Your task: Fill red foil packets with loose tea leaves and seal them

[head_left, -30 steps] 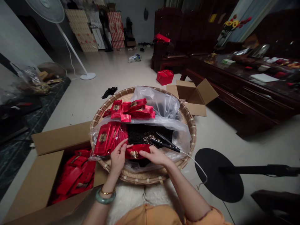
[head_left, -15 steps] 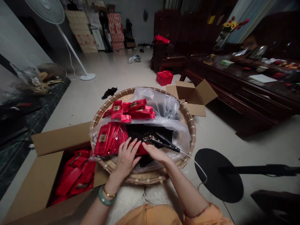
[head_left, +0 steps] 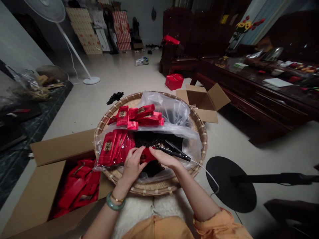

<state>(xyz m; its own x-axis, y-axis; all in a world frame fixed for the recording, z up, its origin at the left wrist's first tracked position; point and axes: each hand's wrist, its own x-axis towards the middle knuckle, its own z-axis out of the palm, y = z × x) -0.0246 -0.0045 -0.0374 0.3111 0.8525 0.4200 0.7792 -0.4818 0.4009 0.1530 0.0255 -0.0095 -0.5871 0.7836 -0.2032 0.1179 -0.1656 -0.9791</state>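
Between my two hands is a small red packet (head_left: 147, 155), low over the front of the round woven bamboo tray (head_left: 156, 192). My left hand (head_left: 133, 164) has its fingers and thumb closed round the packet's left end. The right hand (head_left: 163, 158) grips the other end, its fingertips partly hidden. Just beyond them, loose dark bits (head_left: 147, 141) lie on clear plastic sheeting (head_left: 193, 142). A black corded flat iron (head_left: 178, 152) rests beside my right hand, its jaws apart. Flat red packets (head_left: 112, 146) are fanned out left of my hands, and filled-looking ones (head_left: 144, 113) are piled behind.
An open carton (head_left: 47, 189) of red packets stands at left. Another open carton (head_left: 206, 101) and a red box (head_left: 174, 82) sit beyond the tray. A black round stand base (head_left: 230, 184) is at right, near a dark wooden table (head_left: 261, 96). A white fan (head_left: 92, 80) stands back left.
My left fingers, spread flat before, have curled in around the red packet. The packet has been raised and shows more clearly between both hands. The view has shifted slightly.
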